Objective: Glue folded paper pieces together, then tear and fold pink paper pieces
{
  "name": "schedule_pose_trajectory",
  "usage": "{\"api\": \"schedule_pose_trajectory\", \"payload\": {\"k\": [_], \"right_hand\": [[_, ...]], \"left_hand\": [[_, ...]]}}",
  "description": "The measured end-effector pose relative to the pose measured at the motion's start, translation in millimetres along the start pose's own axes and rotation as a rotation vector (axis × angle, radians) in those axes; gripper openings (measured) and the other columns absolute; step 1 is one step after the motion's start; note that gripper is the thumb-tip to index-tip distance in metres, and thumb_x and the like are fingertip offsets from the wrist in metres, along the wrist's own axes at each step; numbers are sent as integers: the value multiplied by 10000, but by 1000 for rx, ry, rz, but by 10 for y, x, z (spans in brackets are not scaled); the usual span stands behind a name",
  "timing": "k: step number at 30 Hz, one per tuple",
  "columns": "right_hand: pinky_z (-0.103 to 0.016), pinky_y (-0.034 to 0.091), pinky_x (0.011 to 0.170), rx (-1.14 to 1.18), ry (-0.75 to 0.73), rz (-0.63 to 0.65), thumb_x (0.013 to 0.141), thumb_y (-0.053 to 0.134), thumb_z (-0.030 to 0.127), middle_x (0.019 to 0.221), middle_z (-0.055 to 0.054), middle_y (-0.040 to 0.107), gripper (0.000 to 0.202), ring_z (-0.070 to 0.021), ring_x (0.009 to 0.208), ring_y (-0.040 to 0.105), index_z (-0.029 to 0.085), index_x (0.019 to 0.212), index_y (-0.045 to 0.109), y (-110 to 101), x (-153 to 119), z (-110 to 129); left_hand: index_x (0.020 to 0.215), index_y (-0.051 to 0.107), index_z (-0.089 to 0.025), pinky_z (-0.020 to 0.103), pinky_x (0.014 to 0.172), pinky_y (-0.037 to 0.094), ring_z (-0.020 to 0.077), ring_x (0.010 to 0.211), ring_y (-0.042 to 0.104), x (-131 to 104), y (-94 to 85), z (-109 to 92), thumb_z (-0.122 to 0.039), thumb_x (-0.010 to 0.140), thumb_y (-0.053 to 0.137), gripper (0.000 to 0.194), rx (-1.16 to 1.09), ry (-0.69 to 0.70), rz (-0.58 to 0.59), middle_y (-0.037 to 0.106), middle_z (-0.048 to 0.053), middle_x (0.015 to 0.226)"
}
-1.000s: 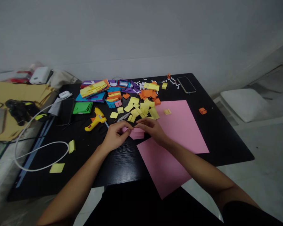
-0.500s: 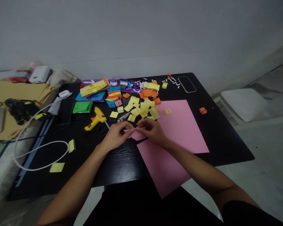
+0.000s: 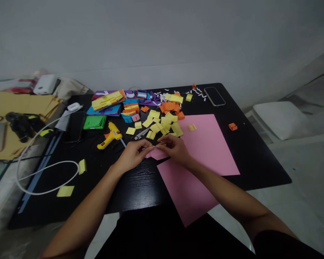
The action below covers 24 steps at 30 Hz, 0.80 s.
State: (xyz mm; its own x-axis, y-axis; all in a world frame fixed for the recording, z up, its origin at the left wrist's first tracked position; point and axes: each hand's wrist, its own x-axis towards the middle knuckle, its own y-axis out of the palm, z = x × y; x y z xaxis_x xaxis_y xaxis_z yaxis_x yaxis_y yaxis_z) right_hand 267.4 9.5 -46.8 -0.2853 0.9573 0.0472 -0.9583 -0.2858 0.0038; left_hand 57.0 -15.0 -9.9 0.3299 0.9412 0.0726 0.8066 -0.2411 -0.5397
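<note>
A small pink paper piece (image 3: 158,154) is pinched between the fingertips of both hands, which nearly meet over the table's middle. My left hand (image 3: 135,154) is closed on its left side, and my right hand (image 3: 175,148) is closed on its right side. The fingertips cover part of the paper. A large pink sheet (image 3: 205,147) lies beneath my right forearm. Just beyond the hands is a loose pile of folded yellow papers (image 3: 162,124), with scissors (image 3: 142,134) at its left edge.
On the black table (image 3: 261,158) lie a yellow glue gun (image 3: 111,135), green papers (image 3: 94,122), a phone (image 3: 214,96), orange papers (image 3: 170,107) and a white cable (image 3: 48,167). A white stool (image 3: 279,118) stands at the right.
The fingers have shifted very slightly around the small pink paper. Nothing else has visibly moved on the table.
</note>
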Motion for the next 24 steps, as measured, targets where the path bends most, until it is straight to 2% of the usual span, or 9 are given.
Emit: {"api": "schedule_pose_trajectory", "payload": {"k": [5,10,14,24], "right_hand": [[-307,518,722,-101,-44,94,809,829,396,804,-24,780,174,-176,761,699,226,818,796,-29,11,21],[-286,469,656,-166,-79,50,854,800,391,754,-12,762,170,-155,692,650,224,822,808,-25,-31,56],[-277,428,613,-254,-115,33,877,787,417,686,2,727,193,-138,626,592,229,841,817,-25,-48,44],[-276,439,622,-363,-160,42,925,726,468,733,-17,746,269,-146,638,613,215,869,797,-19,-71,52]], "left_hand": [[918,749,-176,226,593,442,121,641,616,10,13,19,-392,970,653,242,-10,18,-6,730,0,765],[963,770,-191,231,655,484,141,745,674,1,11,77,-397,943,707,216,-47,25,14,770,18,860],[926,774,-191,228,639,474,128,703,658,0,9,92,-363,942,717,182,-29,41,1,763,9,823],[914,751,-193,239,667,460,129,721,641,1,-3,37,-329,983,660,178,90,145,2,745,6,807]]}}
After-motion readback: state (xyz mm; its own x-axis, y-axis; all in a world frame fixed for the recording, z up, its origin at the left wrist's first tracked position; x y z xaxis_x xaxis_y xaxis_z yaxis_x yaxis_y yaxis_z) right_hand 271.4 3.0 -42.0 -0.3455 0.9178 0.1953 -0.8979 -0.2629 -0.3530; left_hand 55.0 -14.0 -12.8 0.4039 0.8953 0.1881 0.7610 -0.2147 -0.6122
